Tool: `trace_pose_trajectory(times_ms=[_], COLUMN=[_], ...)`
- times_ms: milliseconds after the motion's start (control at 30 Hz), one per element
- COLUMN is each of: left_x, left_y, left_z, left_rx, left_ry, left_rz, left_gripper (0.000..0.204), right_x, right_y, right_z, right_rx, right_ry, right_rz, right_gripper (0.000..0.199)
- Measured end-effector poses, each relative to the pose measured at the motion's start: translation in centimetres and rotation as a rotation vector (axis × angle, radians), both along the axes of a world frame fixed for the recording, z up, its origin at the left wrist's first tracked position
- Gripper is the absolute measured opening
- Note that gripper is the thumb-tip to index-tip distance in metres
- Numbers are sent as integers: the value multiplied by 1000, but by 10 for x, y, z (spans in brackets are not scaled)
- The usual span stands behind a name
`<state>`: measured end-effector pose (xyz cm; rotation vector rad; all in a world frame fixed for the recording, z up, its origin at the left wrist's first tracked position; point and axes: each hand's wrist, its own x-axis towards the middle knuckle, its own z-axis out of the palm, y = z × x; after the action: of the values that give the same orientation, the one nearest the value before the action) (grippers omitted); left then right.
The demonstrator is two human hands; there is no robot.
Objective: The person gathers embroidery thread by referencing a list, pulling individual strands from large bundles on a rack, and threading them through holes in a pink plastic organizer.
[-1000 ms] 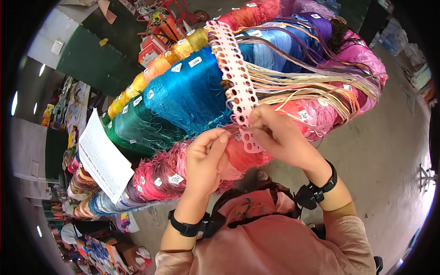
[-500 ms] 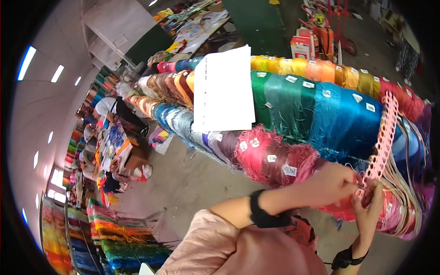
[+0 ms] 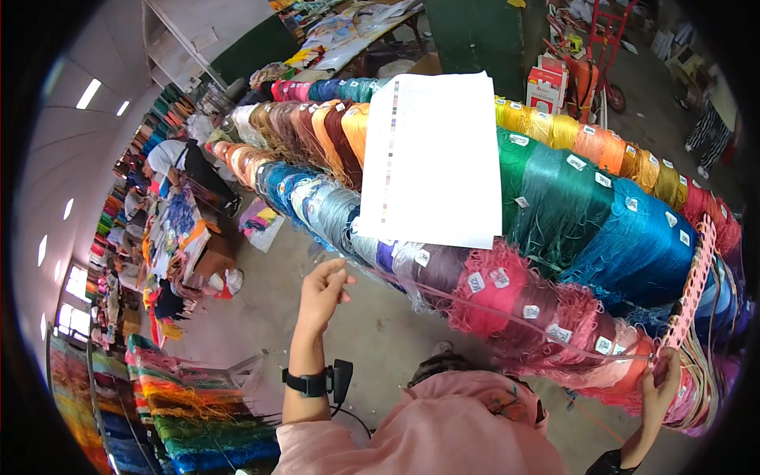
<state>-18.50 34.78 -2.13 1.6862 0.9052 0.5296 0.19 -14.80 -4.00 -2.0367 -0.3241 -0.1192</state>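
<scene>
The person's left hand [image 3: 323, 291] is raised beyond the near edge of the front row of thread hanks [image 3: 529, 299], its fingers curled in on a thin pink strand [image 3: 507, 317]. The strand stretches rightward along that edge. A white sheet [image 3: 447, 158] lies over the rows' middle. Toward the right end, the right hand's [image 3: 659, 383] fingers pinch the strand at the lower end of a pink perforated strip [image 3: 692, 286].
</scene>
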Motion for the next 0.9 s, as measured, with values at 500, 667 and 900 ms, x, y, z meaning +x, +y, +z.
trace_pose_trajectory(times_ms=[500,667,900], left_x=[55,59,64], left_y=[62,53,18], left_z=[22,15,8], left_rx=[658,628,624], left_ry=[-157,-198,-261], left_rz=[-316,-475,-710], left_gripper=[10,10,12], right_x=[-32,-57,-77], right_y=[18,61,207], right_z=[15,18,48], right_rx=[-129,-54,-283], right_ry=[-38,-198,-350], right_rz=[-317,-351,211], right_gripper=[30,20,15])
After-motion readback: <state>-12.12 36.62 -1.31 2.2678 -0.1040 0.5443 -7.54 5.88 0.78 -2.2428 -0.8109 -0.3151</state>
